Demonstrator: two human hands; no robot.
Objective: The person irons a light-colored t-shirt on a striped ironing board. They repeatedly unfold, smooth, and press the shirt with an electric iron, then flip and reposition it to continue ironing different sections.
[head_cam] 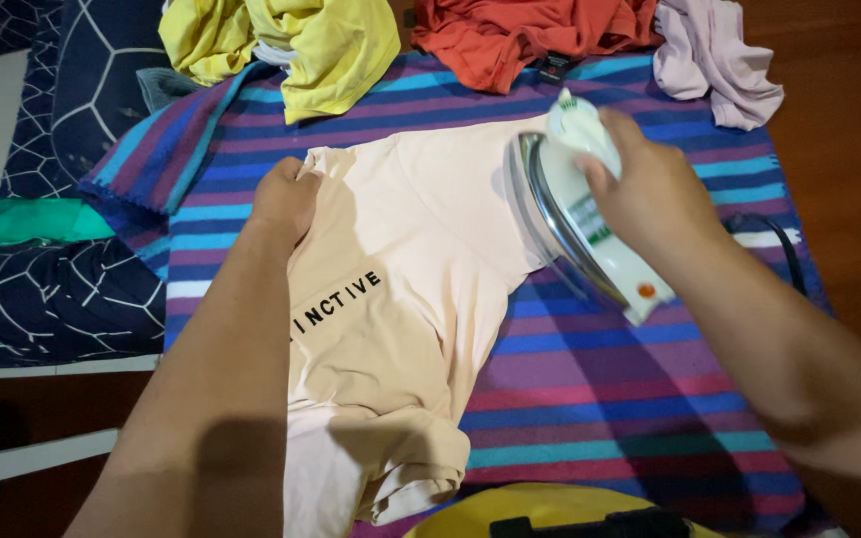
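We see both our bare forearms reaching forward from the bottom edge toward twelve o'clock. Our left forearm runs up from about seven o'clock, broad and close to the camera, the wrist straight. Our left hand (284, 199) is curled into a loose fist, knuckles up, pressed down flat with the fingers tucked under and hidden. Our right forearm comes in from about four o'clock, angled toward eleven o'clock, the wrist slightly bent. Our right hand (650, 189) is closed in a firm grip, back of the hand facing up, thumb on the near side, fingers wrapped around and mostly out of sight. The two hands sit well apart, roughly level.
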